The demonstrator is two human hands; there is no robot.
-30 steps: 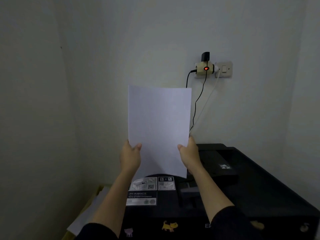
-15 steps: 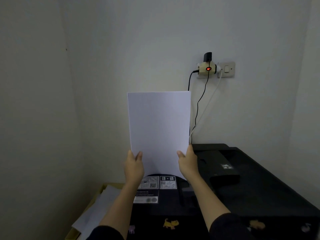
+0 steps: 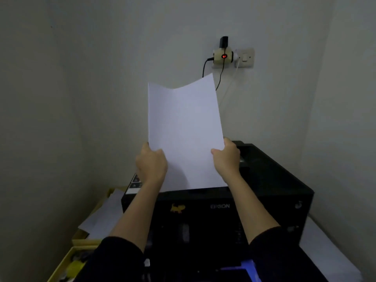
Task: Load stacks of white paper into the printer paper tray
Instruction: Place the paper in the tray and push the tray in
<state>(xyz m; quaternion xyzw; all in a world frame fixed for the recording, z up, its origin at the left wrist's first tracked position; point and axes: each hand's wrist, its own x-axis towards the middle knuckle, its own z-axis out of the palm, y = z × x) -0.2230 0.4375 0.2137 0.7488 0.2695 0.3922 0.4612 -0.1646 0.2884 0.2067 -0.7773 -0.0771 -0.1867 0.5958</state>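
Note:
I hold a stack of white paper [image 3: 184, 129] upright over the black printer [image 3: 270, 192]. My left hand [image 3: 151, 165] grips its lower left edge and my right hand [image 3: 227, 157] grips its lower right edge. The top edge of the paper bends, with the right corner raised. The paper's bottom edge sits behind the printer's front top edge, so the tray opening is hidden. Both forearms reach forward over the printer's front.
A wall socket [image 3: 244, 58] with an adapter and cables hangs on the wall behind the paper. Loose white sheets [image 3: 103, 216] lie on a yellow box [image 3: 81, 241] left of the printer. Walls close in on the left and right.
The view has pulled back and now shows the printer's front. The paper's top edge, flat before, now curls, and the sheets tilt slightly right.

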